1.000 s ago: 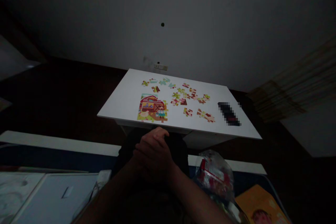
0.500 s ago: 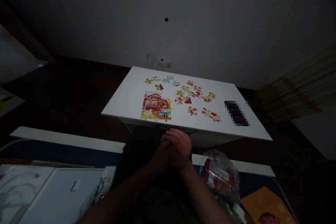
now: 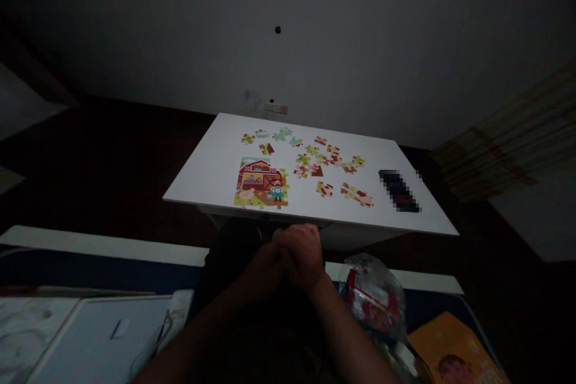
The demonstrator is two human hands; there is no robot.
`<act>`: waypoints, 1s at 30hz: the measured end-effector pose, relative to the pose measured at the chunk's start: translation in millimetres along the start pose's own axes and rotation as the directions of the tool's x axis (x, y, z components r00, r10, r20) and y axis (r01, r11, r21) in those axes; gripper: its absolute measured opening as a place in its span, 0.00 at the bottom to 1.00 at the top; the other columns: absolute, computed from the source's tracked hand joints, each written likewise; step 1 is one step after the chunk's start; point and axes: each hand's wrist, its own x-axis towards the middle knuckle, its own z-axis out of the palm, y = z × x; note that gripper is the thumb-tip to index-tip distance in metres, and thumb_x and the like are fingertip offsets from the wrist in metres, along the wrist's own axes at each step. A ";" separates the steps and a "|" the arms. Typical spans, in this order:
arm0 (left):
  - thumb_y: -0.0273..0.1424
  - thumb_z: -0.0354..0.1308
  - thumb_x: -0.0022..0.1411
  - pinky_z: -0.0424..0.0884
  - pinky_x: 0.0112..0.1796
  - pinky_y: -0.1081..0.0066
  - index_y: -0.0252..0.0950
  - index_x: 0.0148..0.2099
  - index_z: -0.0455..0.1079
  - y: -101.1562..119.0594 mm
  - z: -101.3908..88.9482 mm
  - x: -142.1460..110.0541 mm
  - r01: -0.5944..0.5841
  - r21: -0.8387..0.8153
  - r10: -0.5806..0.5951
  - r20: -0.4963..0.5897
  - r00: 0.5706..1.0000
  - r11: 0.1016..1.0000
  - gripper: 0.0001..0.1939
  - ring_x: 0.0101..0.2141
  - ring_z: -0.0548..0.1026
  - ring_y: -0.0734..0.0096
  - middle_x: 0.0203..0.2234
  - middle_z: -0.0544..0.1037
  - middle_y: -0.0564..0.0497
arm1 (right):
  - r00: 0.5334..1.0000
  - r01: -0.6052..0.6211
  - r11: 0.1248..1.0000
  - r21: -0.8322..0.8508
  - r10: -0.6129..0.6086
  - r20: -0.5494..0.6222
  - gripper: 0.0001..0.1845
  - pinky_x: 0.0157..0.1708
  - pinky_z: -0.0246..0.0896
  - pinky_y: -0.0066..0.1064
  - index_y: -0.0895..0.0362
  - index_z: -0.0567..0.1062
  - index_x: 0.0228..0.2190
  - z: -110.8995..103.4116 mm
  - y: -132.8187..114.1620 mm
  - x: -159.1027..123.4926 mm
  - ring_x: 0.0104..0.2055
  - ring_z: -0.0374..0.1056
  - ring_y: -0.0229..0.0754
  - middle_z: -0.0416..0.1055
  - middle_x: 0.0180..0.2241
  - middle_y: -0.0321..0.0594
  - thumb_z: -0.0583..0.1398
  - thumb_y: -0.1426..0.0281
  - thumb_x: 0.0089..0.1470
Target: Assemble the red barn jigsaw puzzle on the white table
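My right hand point(image 3: 302, 255) is wrapped over my left hand point(image 3: 263, 264); the two are clasped together over my lap, just short of the front edge of a low white table point(image 3: 202, 174). Neither hand touches the table or any piece. On the table lies a partly assembled farm jigsaw point(image 3: 260, 184) with a red barn. Several loose puzzle pieces point(image 3: 330, 159) are scattered behind and to the right of it. The room is very dark.
A dark, blurred-out flat object point(image 3: 398, 190) lies near the table's right end. A clear plastic bag with red contents point(image 3: 373, 297) sits by my right forearm, with an orange box point(image 3: 454, 354) beyond it. A white flat box point(image 3: 103, 336) lies at lower left.
The right hand has come over the left so they sit clasped; a second ago the left was on top. The view shifted slightly; the table and pieces are unchanged.
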 end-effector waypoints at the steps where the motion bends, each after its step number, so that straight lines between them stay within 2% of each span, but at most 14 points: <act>1: 0.32 0.44 0.69 0.73 0.40 0.63 0.39 0.43 0.72 -3.6 -9.8 -1.4 -0.043 0.070 0.045 -0.026 0.999 0.997 0.14 0.38 0.75 0.64 0.38 0.77 0.48 | 0.999 -0.036 0.999 0.020 0.036 -0.027 0.12 0.46 0.58 0.42 0.51 0.73 0.36 -2.6 3.4 0.0 0.44 0.69 0.44 0.75 0.36 0.39 0.51 0.67 0.56; 3: 0.30 0.45 0.66 0.70 0.47 0.60 0.42 0.46 0.71 -11.3 -29.7 -1.2 -0.112 0.322 0.163 -0.137 0.977 0.940 0.14 0.46 0.73 0.61 0.43 0.77 0.48 | 0.989 -0.108 0.994 0.007 0.108 -0.101 0.11 0.47 0.59 0.43 0.51 0.73 0.39 -8.6 12.9 0.2 0.45 0.69 0.45 0.75 0.38 0.39 0.52 0.68 0.56; 5: 0.27 0.49 0.63 0.63 0.55 0.54 0.43 0.50 0.70 -20.4 -48.0 1.6 -0.104 0.547 0.267 -0.227 0.937 0.831 0.16 0.53 0.68 0.58 0.47 0.75 0.49 | 0.973 -0.164 0.986 -0.033 0.156 -0.171 0.12 0.49 0.59 0.44 0.51 0.73 0.41 -14.4 25.0 0.1 0.47 0.68 0.46 0.75 0.40 0.40 0.53 0.69 0.56; 7: 0.26 0.51 0.61 0.54 0.60 0.49 0.43 0.53 0.69 -30.6 -62.3 4.6 -0.063 0.667 0.323 -0.274 0.906 0.742 0.19 0.55 0.65 0.56 0.51 0.74 0.50 | 0.959 -0.217 0.971 -0.095 0.194 -0.208 0.14 0.51 0.57 0.46 0.52 0.72 0.44 -19.3 37.9 -1.3 0.51 0.66 0.48 0.74 0.45 0.42 0.53 0.70 0.57; 10: 0.26 0.51 0.60 0.47 0.61 0.46 0.44 0.56 0.66 -45.1 -73.5 7.3 0.005 0.738 0.323 -0.302 0.897 0.674 0.22 0.55 0.65 0.56 0.54 0.71 0.50 | 0.940 -0.298 0.935 -0.192 0.252 -0.231 0.18 0.55 0.52 0.51 0.54 0.70 0.50 -24.1 55.4 -7.0 0.58 0.60 0.52 0.69 0.52 0.46 0.53 0.70 0.58; 13: 0.26 0.51 0.60 0.47 0.61 0.46 0.42 0.58 0.65 -54.6 -74.2 9.1 0.031 0.764 0.318 -0.304 0.898 0.644 0.23 0.56 0.65 0.55 0.57 0.68 0.48 | 0.924 -0.358 0.898 -0.257 0.300 -0.238 0.20 0.56 0.49 0.53 0.56 0.68 0.53 -26.7 67.7 -15.2 0.60 0.57 0.53 0.67 0.54 0.48 0.52 0.69 0.59; 19: 0.24 0.52 0.58 0.45 0.61 0.46 0.41 0.61 0.60 -63.0 -60.6 17.8 0.075 0.764 0.330 -0.362 0.872 0.641 0.28 0.61 0.59 0.53 0.60 0.64 0.45 | 0.920 -0.382 0.876 -0.295 0.331 -0.208 0.17 0.55 0.49 0.50 0.55 0.70 0.49 -32.0 75.3 -15.5 0.56 0.60 0.51 0.69 0.51 0.46 0.52 0.69 0.59; 24: 0.25 0.54 0.58 0.45 0.60 0.45 0.39 0.58 0.62 -80.6 -47.5 27.0 0.140 0.774 0.391 -0.456 0.799 0.617 0.25 0.60 0.60 0.49 0.58 0.67 0.43 | 0.924 -0.372 0.878 -0.300 0.320 -0.209 0.15 0.52 0.51 0.47 0.55 0.71 0.46 -39.6 80.2 14.2 0.52 0.61 0.52 0.71 0.47 0.45 0.52 0.69 0.58; 28: 0.25 0.56 0.57 0.47 0.59 0.46 0.35 0.55 0.64 -93.5 -44.9 31.1 0.142 0.798 0.451 -0.466 0.761 0.585 0.22 0.57 0.63 0.49 0.55 0.70 0.42 | 0.942 -0.334 0.877 -0.344 0.309 -0.128 0.14 0.51 0.51 0.47 0.55 0.73 0.44 -41.7 87.7 50.5 0.51 0.59 0.53 0.72 0.45 0.45 0.54 0.69 0.57; 30: 0.25 0.56 0.57 0.46 0.59 0.47 0.35 0.55 0.65 -96.9 -45.3 31.5 0.137 0.797 0.466 -0.472 0.748 0.588 0.22 0.57 0.63 0.49 0.54 0.71 0.43 | 0.948 -0.315 0.873 -0.372 0.306 -0.083 0.15 0.51 0.52 0.47 0.55 0.73 0.45 -37.9 89.6 66.4 0.52 0.59 0.53 0.72 0.47 0.45 0.54 0.70 0.57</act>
